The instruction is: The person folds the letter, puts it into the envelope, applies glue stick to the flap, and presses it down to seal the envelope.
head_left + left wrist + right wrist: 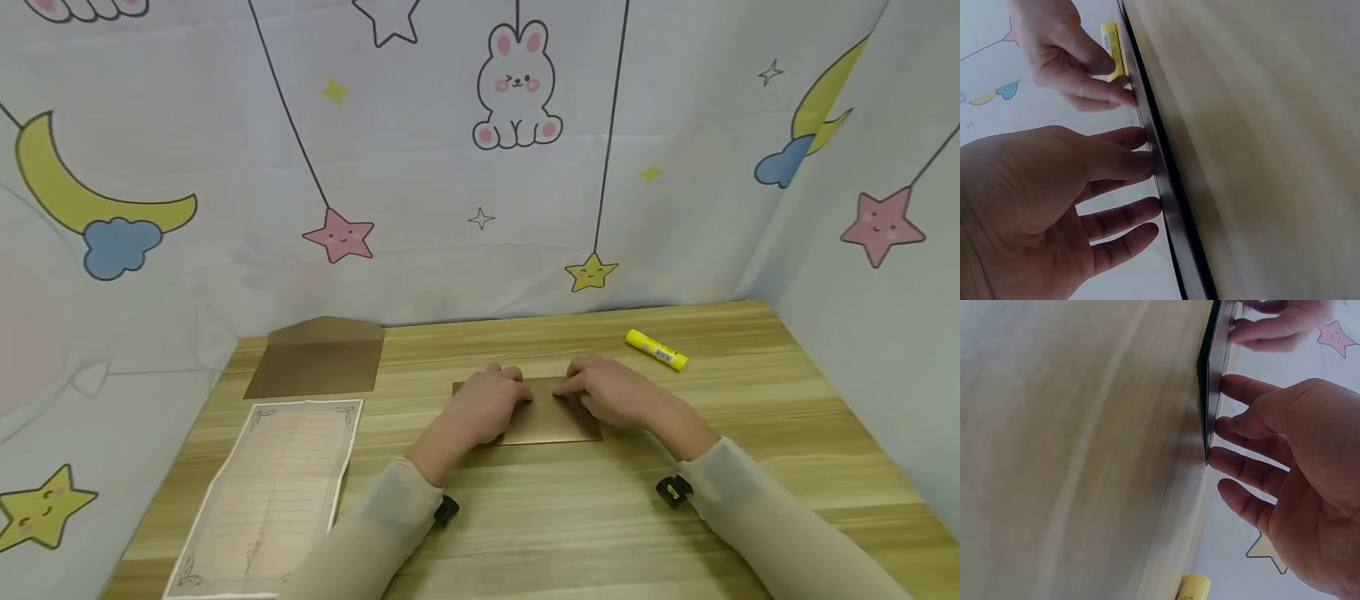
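Observation:
A flat brown envelope [551, 427] lies crosswise on the wooden table in front of me, its flap not visible. On its left part, my left hand [483, 406] presses with the fingertips. My right hand [611, 392] touches the upper right part, its index finger pointing toward the left hand. The wrist views show the fingers of the left hand [1054, 187] and right hand [1310, 456] extended or slightly bent, tips on the envelope. From the right wrist, the near edge of the envelope [1215, 369] shows two layers slightly apart.
A yellow glue stick [656, 350] lies beyond my right hand. At the back left is another brown envelope [315, 368] with its pointed flap raised. Below it rests a creased, lined letter sheet [262, 500] with a decorated border. A printed cloth [420, 167] hangs behind the table.

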Tool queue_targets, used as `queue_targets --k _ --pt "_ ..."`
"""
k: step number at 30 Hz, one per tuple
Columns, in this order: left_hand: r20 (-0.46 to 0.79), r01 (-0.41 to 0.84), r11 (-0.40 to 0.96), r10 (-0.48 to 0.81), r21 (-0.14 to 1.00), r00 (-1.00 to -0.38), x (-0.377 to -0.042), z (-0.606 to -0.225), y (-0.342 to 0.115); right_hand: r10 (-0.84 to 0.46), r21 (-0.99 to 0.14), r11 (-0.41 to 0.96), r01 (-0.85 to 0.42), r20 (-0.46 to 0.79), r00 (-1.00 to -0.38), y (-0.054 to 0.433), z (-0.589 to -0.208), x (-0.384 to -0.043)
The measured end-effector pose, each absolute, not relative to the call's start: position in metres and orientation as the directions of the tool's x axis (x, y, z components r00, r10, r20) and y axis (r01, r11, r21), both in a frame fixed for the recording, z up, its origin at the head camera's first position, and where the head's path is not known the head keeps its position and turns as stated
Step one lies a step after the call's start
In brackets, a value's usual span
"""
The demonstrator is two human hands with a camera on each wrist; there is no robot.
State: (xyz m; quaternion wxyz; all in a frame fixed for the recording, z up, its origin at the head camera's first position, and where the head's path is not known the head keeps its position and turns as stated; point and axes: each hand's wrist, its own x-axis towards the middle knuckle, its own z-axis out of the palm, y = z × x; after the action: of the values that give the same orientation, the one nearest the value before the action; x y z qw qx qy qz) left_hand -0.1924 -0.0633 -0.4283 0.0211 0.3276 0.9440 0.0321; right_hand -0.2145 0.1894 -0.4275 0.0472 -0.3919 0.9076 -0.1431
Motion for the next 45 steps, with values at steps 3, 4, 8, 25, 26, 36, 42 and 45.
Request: queue_targets --k 3,4,8,25,26,36,42,45 --pt "-0.051 0.614 0.787 0.617 0.055 -0.786 -0.191 -0.427 -0.054 -0.727 -0.296 0.649 -0.701 0.031 -0.686 0.189 -0.428 -0.215" --pt "-0.062 0.612 0.789 0.614 0.051 -0.787 -0.190 -0.427 -0.053 -0.727 -0.295 0.649 -0.701 0.031 -0.686 0.189 -0.429 -0.215" --pt "-0.090 0.602 0.798 0.602 0.031 -0.794 -0.189 -0.430 -0.053 -0.723 -0.290 0.654 -0.699 0.031 -0.690 0.188 -0.429 -0.215" --pt "-0.102 0.477 0.870 0.490 0.129 -0.866 -0.173 -0.421 -0.117 -0.719 -0.260 0.663 -0.702 0.040 -0.694 0.190 -0.431 -0.210" --pt "-0.104 0.468 0.874 0.481 0.127 -0.870 -0.172 -0.421 -0.121 -0.720 -0.260 0.662 -0.703 0.043 -0.693 0.190 -0.431 -0.210" --pt "-0.068 0.462 0.869 0.479 0.173 -0.875 -0.162 -0.428 -0.140 -0.710 -0.228 0.680 -0.697 0.031 -0.704 0.191 -0.433 -0.200" --pt "-0.026 0.485 0.838 0.507 0.249 -0.862 -0.155 -0.428 -0.146 -0.713 -0.195 0.673 -0.713 0.083 -0.696 0.195 -0.430 -0.184" --pt "-0.025 0.510 0.823 0.533 0.250 -0.846 -0.154 -0.427 -0.147 -0.739 -0.187 0.648 -0.739 0.080 -0.669 0.198 -0.428 -0.176"
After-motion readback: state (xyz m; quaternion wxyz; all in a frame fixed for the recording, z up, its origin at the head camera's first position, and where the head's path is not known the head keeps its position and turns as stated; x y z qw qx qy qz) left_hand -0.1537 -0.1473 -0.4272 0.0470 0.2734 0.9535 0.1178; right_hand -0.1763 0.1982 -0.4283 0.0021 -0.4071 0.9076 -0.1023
